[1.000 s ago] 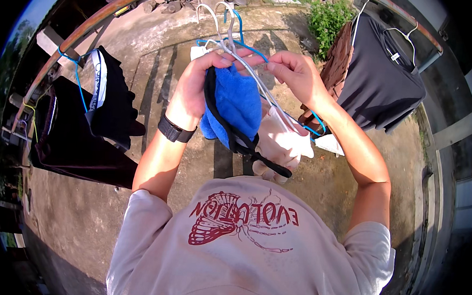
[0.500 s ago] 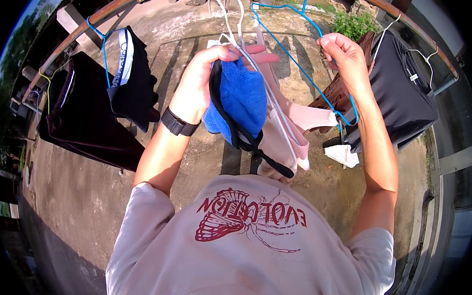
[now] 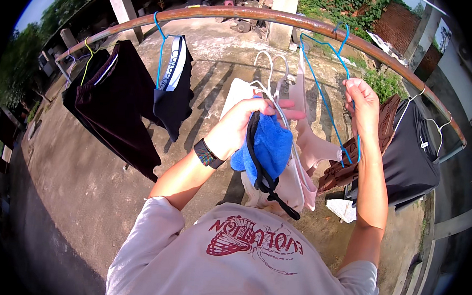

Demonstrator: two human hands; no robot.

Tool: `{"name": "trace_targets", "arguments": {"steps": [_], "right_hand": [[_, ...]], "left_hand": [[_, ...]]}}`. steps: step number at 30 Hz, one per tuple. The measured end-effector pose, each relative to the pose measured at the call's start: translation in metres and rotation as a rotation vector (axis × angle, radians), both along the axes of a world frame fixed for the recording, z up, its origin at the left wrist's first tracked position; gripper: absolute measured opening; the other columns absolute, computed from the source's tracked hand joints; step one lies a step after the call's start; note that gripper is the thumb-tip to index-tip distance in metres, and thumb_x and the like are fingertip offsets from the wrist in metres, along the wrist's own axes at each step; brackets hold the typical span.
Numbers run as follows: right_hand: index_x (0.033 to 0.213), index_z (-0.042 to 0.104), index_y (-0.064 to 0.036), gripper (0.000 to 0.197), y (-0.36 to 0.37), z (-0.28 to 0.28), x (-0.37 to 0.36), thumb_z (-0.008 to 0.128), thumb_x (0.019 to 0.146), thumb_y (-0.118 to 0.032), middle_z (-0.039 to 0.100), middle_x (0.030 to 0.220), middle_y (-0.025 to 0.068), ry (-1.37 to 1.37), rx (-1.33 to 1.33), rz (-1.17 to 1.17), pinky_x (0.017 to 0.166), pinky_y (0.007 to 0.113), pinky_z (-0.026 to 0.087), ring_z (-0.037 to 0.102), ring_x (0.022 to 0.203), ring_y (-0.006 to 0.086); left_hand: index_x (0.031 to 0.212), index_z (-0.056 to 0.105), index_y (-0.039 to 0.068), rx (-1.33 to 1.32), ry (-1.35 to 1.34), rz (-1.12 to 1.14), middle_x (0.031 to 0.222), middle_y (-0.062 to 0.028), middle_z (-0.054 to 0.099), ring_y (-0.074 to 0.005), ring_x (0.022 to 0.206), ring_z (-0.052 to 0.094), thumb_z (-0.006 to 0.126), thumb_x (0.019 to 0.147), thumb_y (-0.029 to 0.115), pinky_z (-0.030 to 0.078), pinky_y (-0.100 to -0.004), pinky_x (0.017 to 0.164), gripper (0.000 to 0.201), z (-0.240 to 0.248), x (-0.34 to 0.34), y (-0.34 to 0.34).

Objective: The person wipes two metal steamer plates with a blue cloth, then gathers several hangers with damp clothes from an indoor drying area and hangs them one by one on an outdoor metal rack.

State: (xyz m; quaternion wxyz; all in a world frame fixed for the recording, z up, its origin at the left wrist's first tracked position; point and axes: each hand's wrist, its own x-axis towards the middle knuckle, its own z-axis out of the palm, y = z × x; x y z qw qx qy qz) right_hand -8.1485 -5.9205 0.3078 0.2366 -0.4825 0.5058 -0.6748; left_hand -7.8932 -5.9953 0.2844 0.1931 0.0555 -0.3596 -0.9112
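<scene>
My left hand [image 3: 242, 121], with a dark watch on its wrist, is closed around a bunched blue cloth with black trim [image 3: 273, 147] and white wire hangers [image 3: 269, 77], whose hooks stick up above the fingers. A white cloth [image 3: 236, 97] shows behind that hand. To the right, my right hand [image 3: 362, 100] pinches its fingers at the side of a blue wire hanger [image 3: 321, 42], whose hook is over the rusty pole [image 3: 237, 13]. A pale pink garment [image 3: 308, 143] hangs by a strap at the blue hanger, behind the blue cloth; how its lower part hangs is hidden.
On the pole's left hang dark trousers [image 3: 113, 95] and a black garment with a white waistband [image 3: 181, 91]. At the right are a brown garment [image 3: 389, 121] and a black shirt [image 3: 412, 151]. A white piece [image 3: 342, 209] shows low beside the right forearm. Concrete ground [image 3: 99, 204] lies below.
The view has tilted up, bringing more of the pole into sight. My left hand keeps its hold on the blue cloth and white hangers. My right hand stays pinched beside the blue hanger.
</scene>
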Motion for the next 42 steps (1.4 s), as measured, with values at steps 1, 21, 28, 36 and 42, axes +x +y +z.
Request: {"name": "trace_targets", "arguments": {"steps": [1, 21, 28, 36, 42], "right_hand": [[0.089, 0.062, -0.0046, 0.014, -0.006, 0.002, 0.006, 0.057, 0.090, -0.018, 0.048, 0.064, -0.0070, 0.000, -0.004, 0.003, 0.050, 0.018, 0.028, 0.037, 0.055, 0.0011], [0.076, 0.059, -0.0069, 0.012, -0.091, 0.001, 0.060, 0.060, 0.084, -0.016, 0.047, 0.064, -0.0048, -0.148, -0.011, 0.136, 0.047, 0.020, 0.027, 0.036, 0.053, 0.0030], [0.084, 0.059, -0.0034, 0.009, -0.131, 0.001, 0.112, 0.059, 0.086, -0.012, 0.052, 0.068, -0.0014, -0.149, -0.097, 0.171, 0.049, 0.022, 0.034, 0.042, 0.055, 0.0053], [0.090, 0.060, -0.0033, 0.010, -0.164, -0.009, 0.168, 0.062, 0.087, -0.012, 0.056, 0.073, 0.0011, -0.289, 0.025, 0.379, 0.051, 0.019, 0.039, 0.046, 0.058, 0.0056], [0.100, 0.058, 0.0025, 0.025, -0.169, -0.006, 0.156, 0.059, 0.090, -0.021, 0.065, 0.087, 0.0108, -0.183, 0.191, 0.625, 0.064, 0.023, 0.051, 0.058, 0.067, 0.0104]], "left_hand": [[0.132, 0.031, -0.012, -0.010, 0.003, 0.001, 0.131, -0.0294, 0.044, -0.0157, 0.080, 0.058, 0.049, 0.071, 0.012, 0.052, -0.0287, 0.074, 0.068, 0.000, 0.003, 0.002], [0.128, 0.041, -0.004, 0.275, -0.010, 0.051, 0.137, -0.0275, 0.039, -0.0204, 0.086, 0.055, 0.046, 0.074, 0.007, 0.048, -0.0328, 0.083, 0.055, -0.026, 0.020, 0.045], [0.124, 0.043, 0.000, 0.375, 0.034, -0.061, 0.141, -0.0275, 0.033, -0.0237, 0.083, 0.063, 0.047, 0.075, 0.006, 0.053, -0.0338, 0.078, 0.049, -0.029, 0.020, 0.079], [0.126, 0.041, 0.001, 0.362, 0.026, -0.079, 0.140, -0.0258, 0.036, -0.0273, 0.085, 0.064, 0.046, 0.075, 0.007, 0.051, -0.0391, 0.082, 0.051, -0.036, 0.015, 0.100], [0.131, 0.038, 0.001, 0.349, 0.032, -0.100, 0.140, -0.0237, 0.037, -0.0236, 0.088, 0.062, 0.046, 0.075, 0.007, 0.050, -0.0380, 0.083, 0.057, -0.044, 0.000, 0.107]]}}
